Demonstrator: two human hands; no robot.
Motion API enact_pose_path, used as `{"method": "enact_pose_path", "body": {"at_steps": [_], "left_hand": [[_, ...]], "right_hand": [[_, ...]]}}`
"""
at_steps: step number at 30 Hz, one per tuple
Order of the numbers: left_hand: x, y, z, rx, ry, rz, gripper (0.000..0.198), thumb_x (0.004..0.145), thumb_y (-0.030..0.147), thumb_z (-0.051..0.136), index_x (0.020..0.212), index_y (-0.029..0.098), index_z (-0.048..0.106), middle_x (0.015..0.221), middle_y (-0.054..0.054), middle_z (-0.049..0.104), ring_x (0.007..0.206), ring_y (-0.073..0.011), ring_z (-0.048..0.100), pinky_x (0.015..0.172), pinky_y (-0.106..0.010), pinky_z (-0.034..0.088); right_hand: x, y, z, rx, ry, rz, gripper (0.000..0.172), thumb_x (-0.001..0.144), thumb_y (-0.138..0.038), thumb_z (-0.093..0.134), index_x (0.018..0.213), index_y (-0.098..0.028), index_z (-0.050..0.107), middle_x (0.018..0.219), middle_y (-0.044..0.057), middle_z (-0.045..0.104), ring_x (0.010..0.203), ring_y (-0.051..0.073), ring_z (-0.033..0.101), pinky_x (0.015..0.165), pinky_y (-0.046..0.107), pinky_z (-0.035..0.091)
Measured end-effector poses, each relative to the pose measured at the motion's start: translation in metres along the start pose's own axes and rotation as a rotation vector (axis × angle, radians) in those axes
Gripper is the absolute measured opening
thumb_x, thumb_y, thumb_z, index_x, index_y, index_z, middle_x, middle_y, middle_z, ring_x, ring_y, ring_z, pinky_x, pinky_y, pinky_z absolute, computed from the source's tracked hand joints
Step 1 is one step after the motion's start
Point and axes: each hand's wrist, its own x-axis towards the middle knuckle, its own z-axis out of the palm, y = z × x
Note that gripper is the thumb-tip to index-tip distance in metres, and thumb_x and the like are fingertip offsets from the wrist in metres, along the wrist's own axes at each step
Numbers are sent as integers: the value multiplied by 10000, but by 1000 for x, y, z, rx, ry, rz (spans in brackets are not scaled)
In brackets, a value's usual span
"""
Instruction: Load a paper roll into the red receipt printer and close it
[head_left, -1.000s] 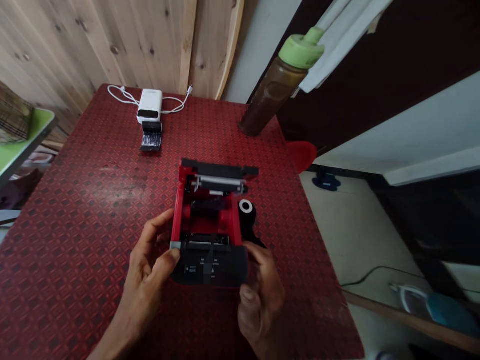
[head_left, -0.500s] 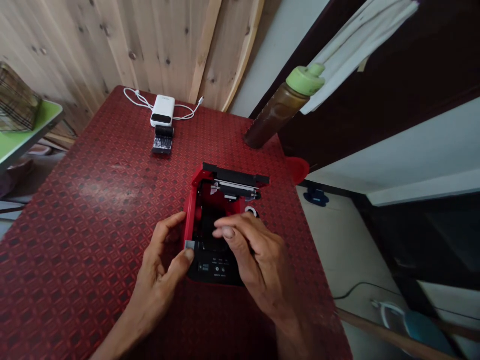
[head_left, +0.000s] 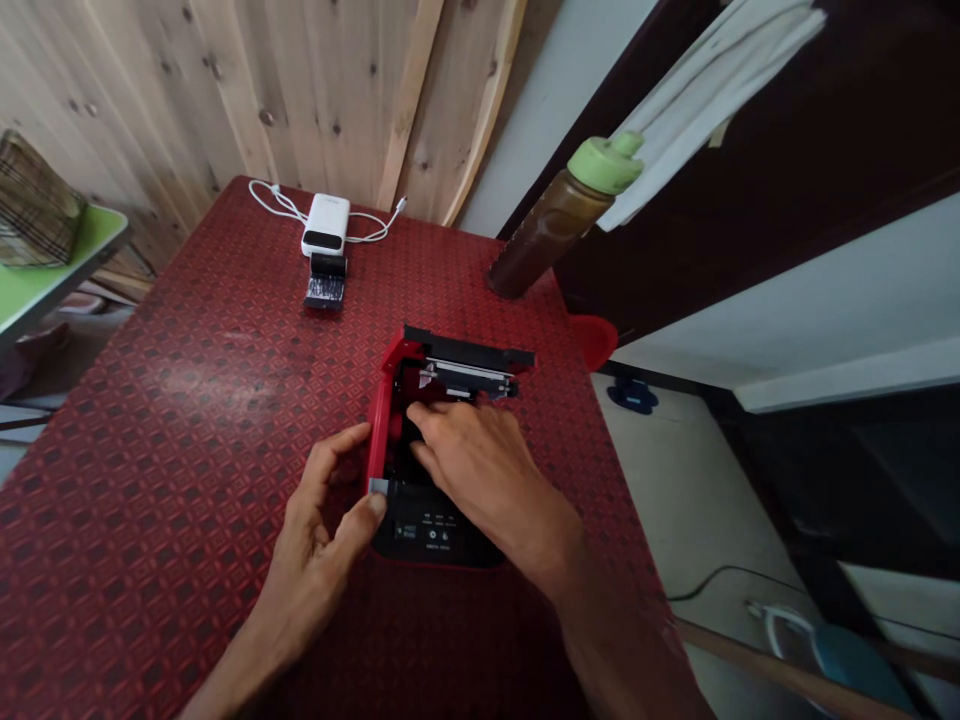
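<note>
A red and black label printer [head_left: 442, 540] stands on the table with its lid [head_left: 472, 350] raised. My left hand [head_left: 322, 530] grips its front left corner, thumb on top by a grey tab and fingers along the red side. Into the dark compartment reaches my right hand [head_left: 480, 450], back of the hand upward. Its index finger and thumb tips are apart near the inner left wall. The other fingers are hidden, and I see no object between the tips.
On the red patterned table [head_left: 187, 400] lie a white power bank [head_left: 327, 222] with a cable and a small black roll with a shiny strip [head_left: 325, 288]. A brown bottle with a green cap [head_left: 551, 225] stands near the right edge. A wooden wall [head_left: 300, 80] rises behind.
My right hand has moved forward and left, deeper into the printer's compartment, and turned palm down, its thumb and index finger spreading apart. My left hand has stayed at the corner.
</note>
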Motion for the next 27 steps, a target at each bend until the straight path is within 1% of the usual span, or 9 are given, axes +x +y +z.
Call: {"method": "enact_pose_path", "body": {"at_steps": [4,7,9,12,14,16,20,24,27], "left_hand": [[1,0,0,22,-10,11,635,1010,548,754,1566,259,656,1599,-157,693,1480,-410,658,1261,-626,483],[1,1,0,24,-6,7,622,1011,557,765,1551,265,667,1611,-150,693,1482,-409,662,1245,-604,506],[0,2,-1,34,-3,0,623,1014,561,770,1557,274,667,1610,-144,699,1470,-410,673,1219,-587,533],[-1,0,-1,41,7,5,600,1034,549,762,1567,292,665,1611,-122,706,1458,-392,686,1211,-553,545],[-1,-2,-1,48,15,17,584,1041,551,756,1563,302,671,1607,-108,713,1432,-378,704,1171,-515,573],[0,-3,-1,74,28,35,589,1032,565,761,1553,303,680,1600,-103,720,1416,-376,713,1114,-480,605],[1,-2,-1,142,49,55,596,1029,579,752,1550,298,690,1575,-93,738,1406,-374,715,1066,-442,627],[1,1,2,166,74,83,577,1020,578,745,1526,300,728,1508,-80,775,1335,-366,750,1057,-439,640],[1,1,3,173,84,69,593,1004,582,757,1527,304,735,1469,-81,794,1307,-377,762,1013,-439,660]], "right_hand": [[-23,4,4,118,269,2,192,1020,-134,688,1132,-230,811,853,44,857,654,208,775,570,314,484],[-56,13,1,294,524,-2,218,1047,-164,680,1203,-238,814,838,8,831,657,171,745,619,302,543],[-83,26,-1,485,613,27,227,1061,-219,729,1263,-280,811,855,-18,807,666,152,722,666,293,593],[-124,50,11,757,629,93,211,998,-329,866,1207,-348,849,947,0,796,791,187,755,688,308,632],[-145,61,30,894,633,183,197,970,-374,900,1163,-346,871,1053,32,806,875,202,781,680,292,639],[-156,64,53,1001,611,255,181,957,-347,895,1135,-320,878,1056,44,814,845,195,785,648,273,635],[-150,50,89,1005,533,307,188,932,-233,830,1109,-282,873,1053,51,857,872,208,818,729,301,671],[-133,38,100,997,451,267,222,961,-174,722,1118,-258,855,1081,61,876,836,205,816,725,313,676],[-132,36,103,970,423,275,319,966,-175,705,1238,-266,845,1162,67,888,886,220,843,790,348,716]]}}
